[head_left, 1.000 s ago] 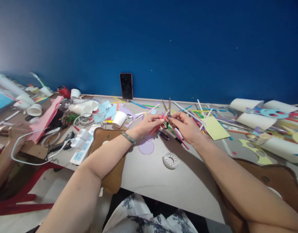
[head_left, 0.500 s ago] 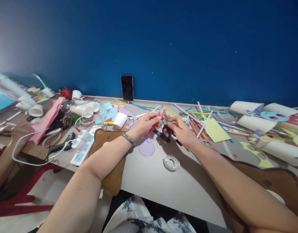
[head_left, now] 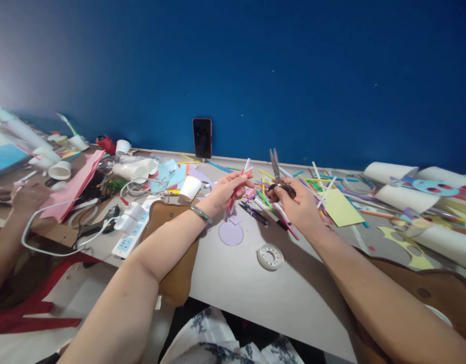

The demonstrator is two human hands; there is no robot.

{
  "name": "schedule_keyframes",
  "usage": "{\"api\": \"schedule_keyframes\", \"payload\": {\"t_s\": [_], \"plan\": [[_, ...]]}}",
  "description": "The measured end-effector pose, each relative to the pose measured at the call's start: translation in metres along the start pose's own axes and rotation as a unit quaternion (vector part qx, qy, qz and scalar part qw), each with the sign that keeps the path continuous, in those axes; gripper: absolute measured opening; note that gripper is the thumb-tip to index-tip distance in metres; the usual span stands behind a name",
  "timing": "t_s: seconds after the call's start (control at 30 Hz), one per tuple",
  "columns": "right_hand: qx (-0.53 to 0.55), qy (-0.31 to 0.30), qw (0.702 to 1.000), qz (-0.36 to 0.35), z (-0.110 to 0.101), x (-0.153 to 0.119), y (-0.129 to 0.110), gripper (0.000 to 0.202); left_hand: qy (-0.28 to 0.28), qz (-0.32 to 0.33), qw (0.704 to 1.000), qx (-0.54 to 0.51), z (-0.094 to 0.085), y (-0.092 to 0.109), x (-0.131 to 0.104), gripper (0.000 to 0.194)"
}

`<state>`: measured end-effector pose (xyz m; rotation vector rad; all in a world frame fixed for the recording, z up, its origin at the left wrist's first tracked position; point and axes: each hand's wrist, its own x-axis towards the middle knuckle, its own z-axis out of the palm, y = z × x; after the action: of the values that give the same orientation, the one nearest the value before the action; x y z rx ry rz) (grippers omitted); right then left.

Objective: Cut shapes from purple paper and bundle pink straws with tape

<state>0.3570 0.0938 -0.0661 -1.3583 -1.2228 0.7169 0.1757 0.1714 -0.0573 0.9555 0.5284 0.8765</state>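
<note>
My left hand [head_left: 233, 192], with a green bangle at the wrist, is closed on thin red and white straws [head_left: 247, 164]; the white end sticks up past the fingers. Black-handled scissors [head_left: 275, 164] are gripped in my right hand [head_left: 293, 199], blades pointing up and slightly parted, well to the right of the straws. A purple paper circle [head_left: 231, 234] lies on the table below my left hand. Between the hands rests a dark pen [head_left: 254, 213]. Nearer to me is a roll of clear tape [head_left: 270, 257].
Loose coloured straws and yellow paper [head_left: 341, 207] lie right, beside white paper rolls [head_left: 407, 197]. A phone [head_left: 202, 137] leans on the blue wall. At left are a paper cup [head_left: 189, 188], a power strip [head_left: 127, 242], cables, pink paper [head_left: 75, 187] and another person's hand [head_left: 30, 194].
The scissors have come away from the straws: my right hand has moved right and turned the blades upward. My left hand stays in nearly the same place, still holding the straws.
</note>
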Motion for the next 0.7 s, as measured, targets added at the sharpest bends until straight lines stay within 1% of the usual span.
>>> {"api": "schedule_keyframes", "payload": {"t_s": [0.1,0.17,0.27,0.4,0.47,0.57,0.7], "plan": [[-0.063,-0.006,0.997,-0.048,-0.002,-0.005,-0.005,0.031,-0.009,-0.005,1.0,-0.011,-0.001,0.002,0.001,0.018],[-0.075,-0.01,0.995,-0.071,-0.004,-0.007,-0.009,0.035,-0.023,-0.008,1.0,-0.016,-0.003,0.003,0.001,0.02],[-0.08,-0.022,0.994,-0.071,-0.005,-0.008,-0.014,0.038,-0.045,-0.021,0.999,-0.009,-0.005,0.004,0.001,0.024],[-0.072,-0.043,0.994,-0.071,-0.007,-0.005,-0.015,0.027,-0.083,-0.033,0.996,0.014,-0.005,0.005,0.0,0.028],[-0.056,-0.065,0.993,-0.078,-0.009,-0.004,-0.015,0.026,-0.101,-0.034,0.994,0.023,-0.005,0.006,-0.001,0.029],[-0.041,-0.118,0.989,-0.078,-0.014,-0.004,-0.021,0.031,-0.117,-0.043,0.991,0.047,-0.005,0.008,-0.001,0.031],[-0.07,-0.172,0.979,-0.087,-0.022,-0.005,-0.03,0.035,-0.129,-0.043,0.988,0.068,-0.005,0.01,-0.002,0.034]]}}
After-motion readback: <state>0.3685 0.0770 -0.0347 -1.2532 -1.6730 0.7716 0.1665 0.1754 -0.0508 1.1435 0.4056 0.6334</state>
